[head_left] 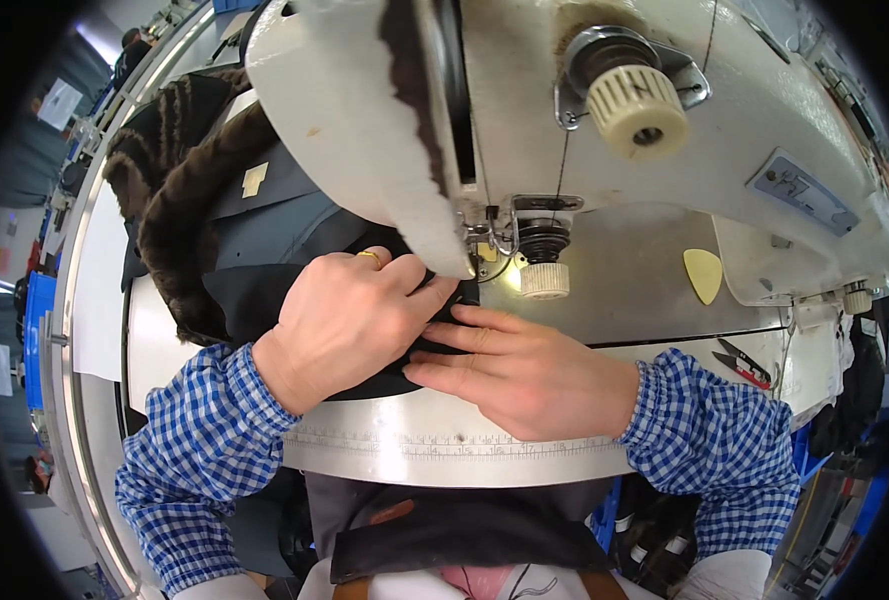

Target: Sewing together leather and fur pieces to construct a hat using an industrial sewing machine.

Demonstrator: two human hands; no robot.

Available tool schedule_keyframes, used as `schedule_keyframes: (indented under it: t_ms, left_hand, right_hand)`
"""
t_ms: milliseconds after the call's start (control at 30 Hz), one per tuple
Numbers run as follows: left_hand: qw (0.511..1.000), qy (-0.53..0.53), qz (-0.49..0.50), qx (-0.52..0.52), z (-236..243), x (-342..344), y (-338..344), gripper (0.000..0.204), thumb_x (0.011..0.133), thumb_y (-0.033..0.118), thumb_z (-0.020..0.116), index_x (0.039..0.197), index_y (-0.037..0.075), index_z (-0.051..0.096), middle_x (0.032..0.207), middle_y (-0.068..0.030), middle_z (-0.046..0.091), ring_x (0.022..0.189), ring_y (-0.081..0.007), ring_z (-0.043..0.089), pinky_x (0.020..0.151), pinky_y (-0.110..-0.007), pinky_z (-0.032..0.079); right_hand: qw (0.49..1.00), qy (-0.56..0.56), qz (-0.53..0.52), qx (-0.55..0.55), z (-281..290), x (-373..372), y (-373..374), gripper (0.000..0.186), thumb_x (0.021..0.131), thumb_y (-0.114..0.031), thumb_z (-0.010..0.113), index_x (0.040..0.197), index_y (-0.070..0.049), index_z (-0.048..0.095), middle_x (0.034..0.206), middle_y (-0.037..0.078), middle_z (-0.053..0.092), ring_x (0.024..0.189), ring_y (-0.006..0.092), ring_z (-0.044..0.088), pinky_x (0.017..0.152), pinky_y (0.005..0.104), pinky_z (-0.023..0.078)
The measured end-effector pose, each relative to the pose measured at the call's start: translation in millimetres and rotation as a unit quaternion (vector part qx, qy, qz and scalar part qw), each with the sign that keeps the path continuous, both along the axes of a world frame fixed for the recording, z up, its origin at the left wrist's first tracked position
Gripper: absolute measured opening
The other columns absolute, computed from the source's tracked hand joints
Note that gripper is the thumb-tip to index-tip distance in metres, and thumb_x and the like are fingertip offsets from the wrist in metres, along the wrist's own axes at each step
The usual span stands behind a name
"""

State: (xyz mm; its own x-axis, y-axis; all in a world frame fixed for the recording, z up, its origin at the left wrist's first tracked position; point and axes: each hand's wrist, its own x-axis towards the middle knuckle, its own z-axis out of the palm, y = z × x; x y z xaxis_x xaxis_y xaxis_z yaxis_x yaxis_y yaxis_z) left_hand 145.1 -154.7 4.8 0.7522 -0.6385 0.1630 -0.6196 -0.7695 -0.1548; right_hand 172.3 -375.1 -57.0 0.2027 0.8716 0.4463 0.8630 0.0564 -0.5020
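An industrial sewing machine (664,140) stands over a dark fabric piece (239,295) with brown fur trim (164,230). My left hand (349,325), a gold ring on one finger, lies on the fabric just left of the presser foot, its fingers curled and pressed onto it near the needle area. My right hand (529,375) rests below and right of the foot, fingers stretched over the fabric's edge, fingertips close to my left hand. The needle is partly hidden by the machine head.
A yellow teardrop-shaped piece (702,275) lies on the machine bed. Red-handled snips (744,365) lie at the right. A printed ruler runs along the table's front edge (454,460). A blue bin (39,330) and a co-worker (132,55) show at the left.
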Motion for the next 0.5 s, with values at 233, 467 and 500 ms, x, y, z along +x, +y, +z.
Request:
schedule_keyframes:
  t_ms: [233,467,500]
  left_hand:
    - [1.0,0.012,0.011,0.0,1.0,1.3,0.9,0.031,0.073,0.018,0.069,0.103,0.009,0.071,0.08,-0.0033,0.061,0.072,-0.0215,0.066,0.058,-0.033,0.054]
    - [0.999,0.018,0.006,-0.051,0.4,0.6,2.0,0.031,0.074,0.017,0.071,0.103,0.008,0.07,0.082,-0.0034,0.059,0.073,-0.0221,0.067,0.057,-0.034,0.054]
    - [0.998,0.014,0.005,-0.06,-0.1,0.2,-0.3,0.031,0.074,0.017,0.071,0.103,0.008,0.07,0.082,-0.0033,0.059,0.072,-0.022,0.067,0.057,-0.034,0.054]
  right_hand:
    - [1.0,-0.022,0.0,-0.002,0.4,0.7,2.3,0.043,0.091,-0.01,0.059,0.133,0.0,0.061,0.133,0.016,0.065,0.131,0.0297,0.057,0.118,0.0461,0.037]
    - [0.999,0.022,0.009,-0.021,0.0,1.0,3.5,0.052,0.086,-0.005,0.059,0.138,0.0,0.057,0.137,0.018,0.061,0.134,0.0324,0.054,0.12,0.0442,0.036]
    - [1.0,0.02,0.01,-0.022,0.1,1.2,3.0,0.052,0.086,-0.005,0.059,0.138,0.0,0.057,0.137,0.018,0.061,0.134,0.0324,0.054,0.12,0.0442,0.036]
